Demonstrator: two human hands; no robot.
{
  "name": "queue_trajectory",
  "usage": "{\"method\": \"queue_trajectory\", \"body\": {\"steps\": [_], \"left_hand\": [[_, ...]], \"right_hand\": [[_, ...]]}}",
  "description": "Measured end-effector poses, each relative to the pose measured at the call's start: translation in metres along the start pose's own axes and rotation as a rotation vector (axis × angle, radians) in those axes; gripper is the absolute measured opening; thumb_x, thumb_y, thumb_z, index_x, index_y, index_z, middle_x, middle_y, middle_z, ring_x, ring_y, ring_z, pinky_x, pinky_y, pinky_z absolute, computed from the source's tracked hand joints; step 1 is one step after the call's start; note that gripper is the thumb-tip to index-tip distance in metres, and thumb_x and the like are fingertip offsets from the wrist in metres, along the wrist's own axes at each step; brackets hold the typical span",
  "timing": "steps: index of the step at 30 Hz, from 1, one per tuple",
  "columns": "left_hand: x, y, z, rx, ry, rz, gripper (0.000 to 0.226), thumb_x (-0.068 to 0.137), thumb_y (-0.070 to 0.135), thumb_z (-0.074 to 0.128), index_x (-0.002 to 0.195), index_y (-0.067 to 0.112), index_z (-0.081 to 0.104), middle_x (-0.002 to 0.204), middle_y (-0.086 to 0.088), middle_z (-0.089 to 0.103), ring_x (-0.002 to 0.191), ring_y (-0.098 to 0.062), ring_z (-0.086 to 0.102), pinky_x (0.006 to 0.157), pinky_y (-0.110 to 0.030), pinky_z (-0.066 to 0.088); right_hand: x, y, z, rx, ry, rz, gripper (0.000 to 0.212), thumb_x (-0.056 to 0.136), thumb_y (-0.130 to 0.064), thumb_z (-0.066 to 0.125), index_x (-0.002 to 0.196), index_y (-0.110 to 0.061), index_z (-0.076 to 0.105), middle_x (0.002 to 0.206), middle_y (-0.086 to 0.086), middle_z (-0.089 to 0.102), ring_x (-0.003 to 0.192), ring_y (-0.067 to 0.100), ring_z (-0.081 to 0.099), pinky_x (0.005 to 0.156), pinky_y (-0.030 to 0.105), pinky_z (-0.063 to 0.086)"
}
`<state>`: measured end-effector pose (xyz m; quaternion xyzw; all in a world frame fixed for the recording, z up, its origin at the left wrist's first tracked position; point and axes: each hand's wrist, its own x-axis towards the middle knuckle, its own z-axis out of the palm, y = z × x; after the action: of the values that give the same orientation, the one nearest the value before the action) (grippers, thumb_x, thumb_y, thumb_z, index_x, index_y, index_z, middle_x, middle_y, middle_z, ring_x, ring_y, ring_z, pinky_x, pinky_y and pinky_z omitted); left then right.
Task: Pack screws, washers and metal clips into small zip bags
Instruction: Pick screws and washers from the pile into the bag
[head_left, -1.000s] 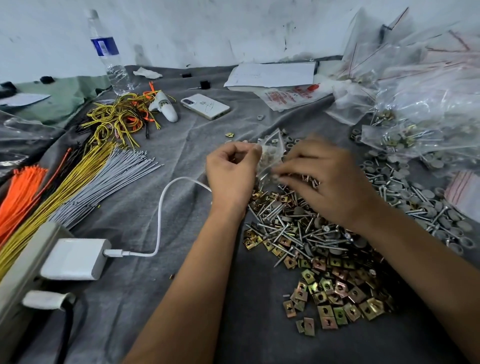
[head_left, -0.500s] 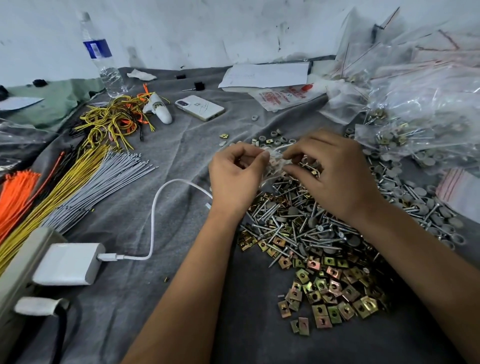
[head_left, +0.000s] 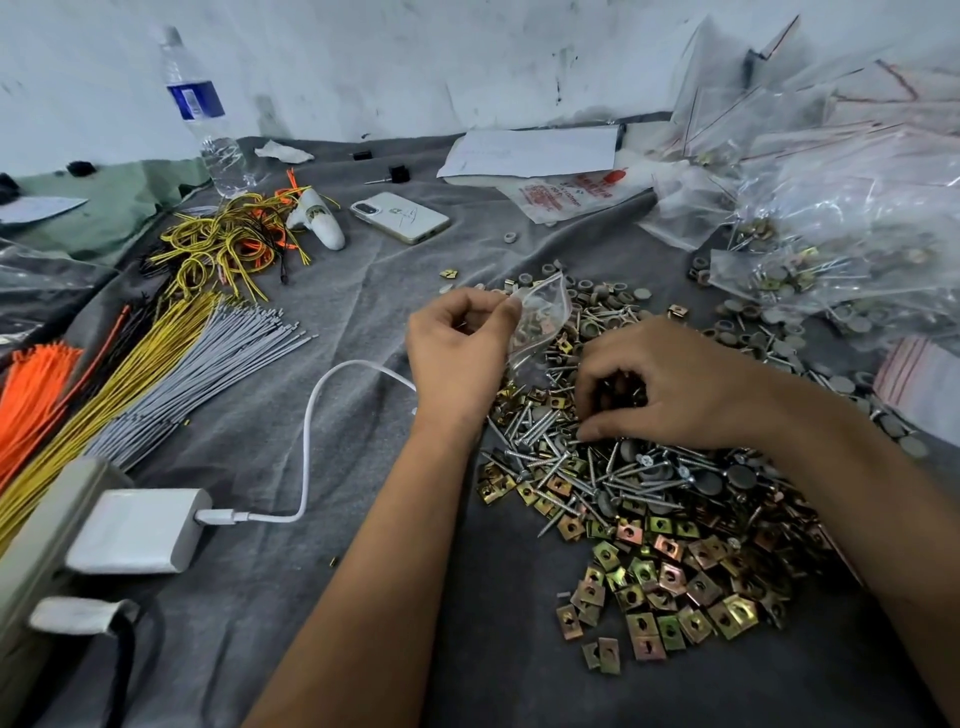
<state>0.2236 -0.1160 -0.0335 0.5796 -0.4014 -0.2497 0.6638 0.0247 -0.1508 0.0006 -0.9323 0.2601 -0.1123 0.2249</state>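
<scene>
A scuffed white wall backs a bench (head_left: 311, 597) draped in grey cloth. In the head view, the left hand (head_left: 457, 358) is raised over the far edge of the hardware heap, its thumb and forefinger pinched on the top edge of a small clear zip bag (head_left: 540, 322); the bag hangs to the right of those fingers with a few brass-coloured pieces visible inside. The right hand (head_left: 675, 384) is lower and nearer, resting on the pile of screws (head_left: 613, 467), its fingers curled down among them; whether they hold one cannot be told. Gold and green metal clips (head_left: 660, 587) spread out just this side of the screws, and grey washers (head_left: 769, 332) lie scattered beyond the right hand.

Filled zip bags (head_left: 831, 218) are heaped at the far right. To the left lie bundles of grey cable ties (head_left: 197, 374), yellow ones (head_left: 119, 395) and orange ones (head_left: 31, 384), a white charger (head_left: 140, 530) with its cable (head_left: 311, 415), a phone (head_left: 400, 217) and a water bottle (head_left: 202, 114) near the wall.
</scene>
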Motion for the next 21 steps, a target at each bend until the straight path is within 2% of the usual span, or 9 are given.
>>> {"method": "queue_trajectory", "body": {"steps": [3,7,9,13,17,19,21], "left_hand": [[0.0002,-0.0013,-0.0003,-0.008,-0.047,-0.01,0.015,0.088,0.01,0.078,0.075,0.015,0.073,0.06,0.002,0.062,0.051,-0.011,0.051,0.053,-0.023,0.042],[-0.0025,0.0005,-0.0003,0.005,-0.225,0.007,0.013,0.089,0.004,0.078,0.078,0.009,0.073,0.06,-0.004,0.064,0.049,-0.013,0.053,0.05,-0.024,0.043],[-0.006,0.0026,0.0006,0.025,-0.319,0.026,0.01,0.089,0.002,0.077,0.08,0.002,0.072,0.059,-0.008,0.064,0.046,-0.015,0.053,0.047,-0.025,0.043],[-0.0085,0.0022,0.0026,0.062,-0.377,0.032,0.011,0.089,-0.002,0.075,0.082,-0.005,0.069,0.056,-0.01,0.063,0.044,-0.019,0.053,0.05,-0.029,0.042],[-0.0083,0.0017,0.0029,0.046,-0.357,0.014,0.011,0.089,-0.001,0.076,0.081,-0.004,0.07,0.062,-0.023,0.065,0.046,-0.021,0.053,0.052,-0.03,0.043],[-0.0075,0.0008,0.0022,0.043,-0.342,0.013,0.01,0.089,0.0,0.076,0.082,-0.003,0.07,0.06,-0.018,0.065,0.045,-0.019,0.053,0.05,-0.027,0.044],[-0.0064,-0.0005,0.0018,0.031,-0.328,0.014,0.011,0.089,0.0,0.076,0.081,-0.003,0.07,0.058,-0.012,0.065,0.043,-0.017,0.053,0.047,-0.024,0.044]], "right_hand": [[0.0007,-0.0025,0.0027,0.06,0.07,0.01,0.015,0.082,-0.035,0.083,0.083,-0.028,0.07,0.081,-0.012,0.067,0.076,0.006,0.064,0.071,0.035,0.056],[0.0037,-0.0062,0.0048,0.092,0.483,-0.079,0.016,0.082,-0.024,0.083,0.088,-0.015,0.071,0.085,-0.009,0.067,0.078,0.003,0.062,0.071,0.019,0.049],[0.0044,-0.0052,0.0055,0.017,0.615,-0.093,0.017,0.082,-0.021,0.084,0.089,-0.01,0.072,0.085,-0.005,0.066,0.079,0.004,0.062,0.072,0.014,0.047],[0.0039,-0.0015,0.0058,-0.109,0.588,-0.088,0.014,0.082,-0.018,0.085,0.088,-0.01,0.075,0.086,-0.005,0.067,0.075,0.008,0.06,0.074,0.011,0.043],[0.0038,0.0008,0.0047,-0.155,0.517,-0.1,0.012,0.082,-0.017,0.084,0.088,-0.012,0.075,0.086,-0.011,0.061,0.074,-0.003,0.054,0.074,0.007,0.038],[0.0039,0.002,0.0044,-0.174,0.504,-0.09,0.013,0.083,-0.018,0.083,0.09,-0.012,0.075,0.087,-0.012,0.059,0.076,-0.008,0.051,0.074,0.005,0.036],[0.004,0.0032,0.0047,-0.187,0.509,-0.087,0.013,0.085,-0.018,0.082,0.094,-0.01,0.076,0.09,-0.009,0.063,0.076,0.0,0.055,0.076,0.009,0.04]]}}
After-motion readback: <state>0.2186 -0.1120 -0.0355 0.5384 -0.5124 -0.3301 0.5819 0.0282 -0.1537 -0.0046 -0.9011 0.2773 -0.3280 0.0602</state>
